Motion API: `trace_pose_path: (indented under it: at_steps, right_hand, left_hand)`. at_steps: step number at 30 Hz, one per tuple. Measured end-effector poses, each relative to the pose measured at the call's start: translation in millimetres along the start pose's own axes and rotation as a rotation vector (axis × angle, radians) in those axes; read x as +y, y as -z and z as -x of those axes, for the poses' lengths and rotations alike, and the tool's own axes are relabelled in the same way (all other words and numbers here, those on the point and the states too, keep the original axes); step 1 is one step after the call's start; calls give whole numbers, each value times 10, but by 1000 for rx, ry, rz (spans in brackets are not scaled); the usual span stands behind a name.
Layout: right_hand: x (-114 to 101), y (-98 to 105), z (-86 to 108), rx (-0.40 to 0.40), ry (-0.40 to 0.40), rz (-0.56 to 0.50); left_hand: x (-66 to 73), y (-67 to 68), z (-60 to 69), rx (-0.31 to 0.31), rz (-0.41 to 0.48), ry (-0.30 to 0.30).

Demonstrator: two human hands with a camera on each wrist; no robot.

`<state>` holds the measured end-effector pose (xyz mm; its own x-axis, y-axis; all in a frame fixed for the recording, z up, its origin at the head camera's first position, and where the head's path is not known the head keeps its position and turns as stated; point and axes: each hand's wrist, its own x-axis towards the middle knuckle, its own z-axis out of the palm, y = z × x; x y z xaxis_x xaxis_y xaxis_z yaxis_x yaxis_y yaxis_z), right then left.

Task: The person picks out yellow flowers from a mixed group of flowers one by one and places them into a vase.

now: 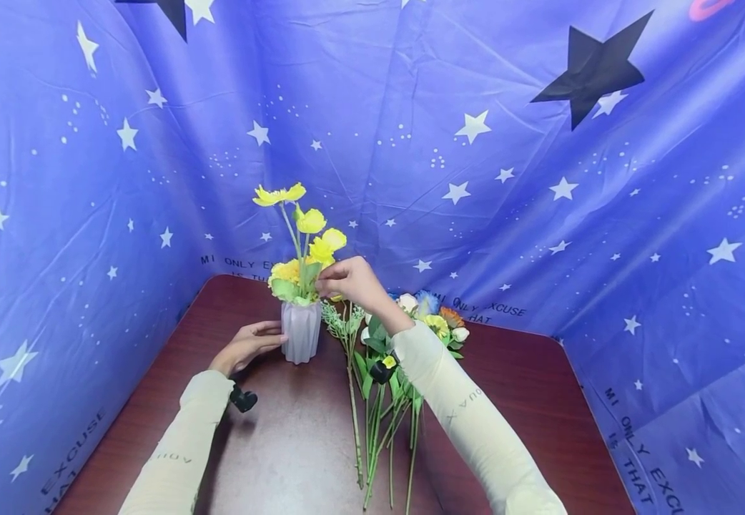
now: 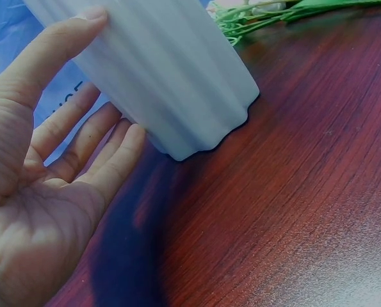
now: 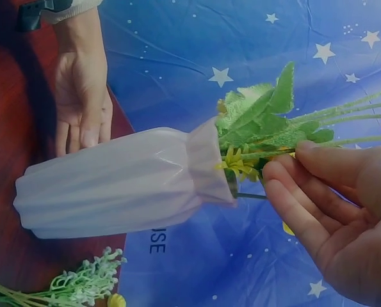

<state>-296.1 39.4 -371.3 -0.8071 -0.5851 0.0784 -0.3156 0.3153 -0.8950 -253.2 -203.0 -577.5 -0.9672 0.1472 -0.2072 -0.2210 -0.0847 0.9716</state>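
Observation:
A pale ribbed vase [image 1: 301,332] stands upright on the table, holding yellow flowers [image 1: 311,222] with green leaves. My left hand [image 1: 252,345] rests its fingertips on the vase's left side, fingers extended; in the left wrist view the thumb and fingers of that hand [image 2: 56,160] lie against the lower vase wall [image 2: 171,77]. At the vase mouth, my right hand [image 1: 353,282] pinches a stem between thumb and fingers. The right wrist view shows this hand [image 3: 344,211] just above the rim [image 3: 212,163], beside the green leaves [image 3: 260,115].
Loose flowers with long green stems [image 1: 388,429] lie on the dark red table [image 1: 269,443] right of the vase, partly under my right forearm. Their heads are white, blue, orange and yellow. A blue star-patterned cloth [image 1: 411,179] hangs behind and on both sides.

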Motion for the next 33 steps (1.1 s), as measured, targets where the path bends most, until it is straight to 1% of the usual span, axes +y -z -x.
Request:
trace_pose_path:
  at_steps: [3, 5, 8, 11, 16, 21, 28, 33]
  right_hand:
    - [3, -11, -20, 6, -13, -35]
    - [0, -30, -28, 22, -39, -65]
    - [-17, -53, -36, 55, -111, -130]
    - [-28, -54, -51, 88, -193, -170]
    - [-45, -30, -64, 119, -274, -172]
    - [-63, -22, -47, 114, -288, -175]
    - [-75, -40, -24, 113, -272, -149]
    - [-84, -44, -11, 114, -275, -137]
  left_hand:
    - [11, 10, -7, 6, -9, 6]
    - [15, 16, -10, 5, -11, 5]
    - [9, 20, -14, 6, -4, 2]
    - [1, 21, -12, 4, 2, -3]
    - [-8, 22, -10, -3, -10, -7]
    - [-4, 20, -10, 3, -6, -4]
    - [7, 8, -2, 7, -4, 1]
    - [12, 2, 3, 10, -7, 1]
